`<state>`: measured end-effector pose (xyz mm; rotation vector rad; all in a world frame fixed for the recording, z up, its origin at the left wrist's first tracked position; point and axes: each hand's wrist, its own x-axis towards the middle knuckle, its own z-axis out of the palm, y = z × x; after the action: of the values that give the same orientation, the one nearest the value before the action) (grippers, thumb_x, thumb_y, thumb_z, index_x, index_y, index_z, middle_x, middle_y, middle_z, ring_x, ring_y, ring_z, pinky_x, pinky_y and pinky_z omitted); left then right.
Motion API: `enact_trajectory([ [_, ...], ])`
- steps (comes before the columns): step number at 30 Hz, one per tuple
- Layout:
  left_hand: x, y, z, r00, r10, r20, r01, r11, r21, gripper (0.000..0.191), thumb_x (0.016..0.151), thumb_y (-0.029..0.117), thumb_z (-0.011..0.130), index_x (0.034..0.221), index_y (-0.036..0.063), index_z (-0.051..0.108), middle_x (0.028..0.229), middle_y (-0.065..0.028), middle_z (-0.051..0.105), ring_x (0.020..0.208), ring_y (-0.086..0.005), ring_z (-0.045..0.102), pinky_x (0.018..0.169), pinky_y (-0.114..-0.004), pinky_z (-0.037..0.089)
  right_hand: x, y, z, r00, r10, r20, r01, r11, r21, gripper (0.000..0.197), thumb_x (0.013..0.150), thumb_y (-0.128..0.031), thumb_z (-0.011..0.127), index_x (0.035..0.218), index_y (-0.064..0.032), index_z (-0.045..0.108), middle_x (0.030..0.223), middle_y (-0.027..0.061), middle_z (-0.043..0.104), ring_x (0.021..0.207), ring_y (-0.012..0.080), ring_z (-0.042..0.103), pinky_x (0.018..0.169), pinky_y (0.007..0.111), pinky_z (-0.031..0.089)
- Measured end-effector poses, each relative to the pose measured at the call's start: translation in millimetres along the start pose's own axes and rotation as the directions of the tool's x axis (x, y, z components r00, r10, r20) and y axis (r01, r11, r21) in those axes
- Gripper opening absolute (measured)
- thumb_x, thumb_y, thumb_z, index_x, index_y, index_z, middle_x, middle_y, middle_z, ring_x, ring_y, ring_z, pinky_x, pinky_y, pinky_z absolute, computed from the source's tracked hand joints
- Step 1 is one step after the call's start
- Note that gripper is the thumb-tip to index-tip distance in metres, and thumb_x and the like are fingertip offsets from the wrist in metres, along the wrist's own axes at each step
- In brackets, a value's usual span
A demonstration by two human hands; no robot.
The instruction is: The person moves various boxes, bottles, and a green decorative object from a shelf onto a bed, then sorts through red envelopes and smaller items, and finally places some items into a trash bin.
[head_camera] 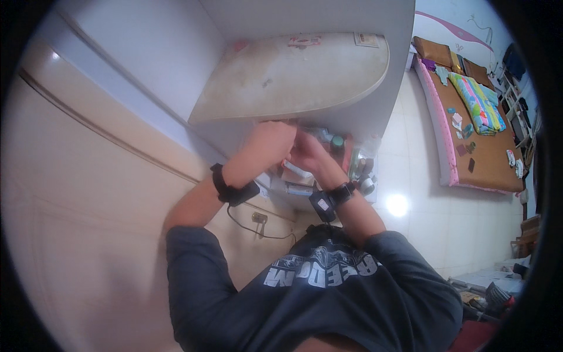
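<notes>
My left hand [272, 137] and my right hand [308, 150] meet just below the front edge of a pale, stained shelf [290, 83]. The fingers are blurred and partly hidden, and I cannot tell whether they hold anything. Beneath and beside them is a lower surface crowded with small goods. A dark bottle with a green cap [337, 141] stands to the right of my right hand. Below the hands lies a white-and-tan box or packet [298, 172]. Each wrist wears a black strap with a small device, and a cable hangs from the left one.
A grey panel [396, 88] borders the shelf on the right. Clear plastic and small containers [365, 167] sit at the lower surface's right edge. Farther right, a bed [475, 154] holds a folded colourful quilt [479, 103] and scattered items. A wall hook [259, 218] is at lower left.
</notes>
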<state>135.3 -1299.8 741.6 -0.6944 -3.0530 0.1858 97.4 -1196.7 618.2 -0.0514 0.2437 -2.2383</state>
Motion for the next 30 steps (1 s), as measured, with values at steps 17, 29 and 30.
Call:
enact_trajectory([
  [17,147.4,-212.7,-111.6,0.927,-0.353,0.124,0.359,0.933,-0.031,0.045,0.074,0.039,0.064,0.105,0.0068,0.065,0.101,-0.0142,0.065,0.088,-0.0262,0.061,0.075,-0.038,0.048,-22.4,-37.5,-49.6,0.894,-0.237,-0.381,0.361,0.884,0.298,0.024,0.096,-0.012,0.034,0.111,-0.0013,0.050,0.100,0.0130,0.055,0.084,0.0204,0.059,0.066,0.026,0.051],
  [29,163.9,-231.3,-87.4,0.923,-0.378,0.066,0.379,0.925,0.003,0.039,0.069,0.043,0.069,0.080,0.0057,0.068,0.075,-0.0079,0.065,0.069,-0.0185,0.058,0.065,-0.036,0.045,-36.5,-43.8,-57.9,0.879,-0.279,-0.388,0.408,0.859,0.308,0.021,0.096,-0.011,0.035,0.110,-0.0022,0.048,0.099,0.0104,0.055,0.084,0.0195,0.058,0.069,0.027,0.051],
  [30,163.8,-225.1,-86.3,0.951,-0.307,0.043,0.305,0.951,0.044,0.035,0.069,0.039,0.069,0.078,0.0055,0.067,0.071,-0.0077,0.064,0.065,-0.0182,0.056,0.061,-0.035,0.045,-36.2,-43.0,-52.8,0.890,-0.286,-0.354,0.396,0.870,0.293,0.020,0.096,-0.011,0.036,0.109,-0.0025,0.048,0.099,0.0103,0.055,0.084,0.0194,0.058,0.068,0.027,0.051],
])
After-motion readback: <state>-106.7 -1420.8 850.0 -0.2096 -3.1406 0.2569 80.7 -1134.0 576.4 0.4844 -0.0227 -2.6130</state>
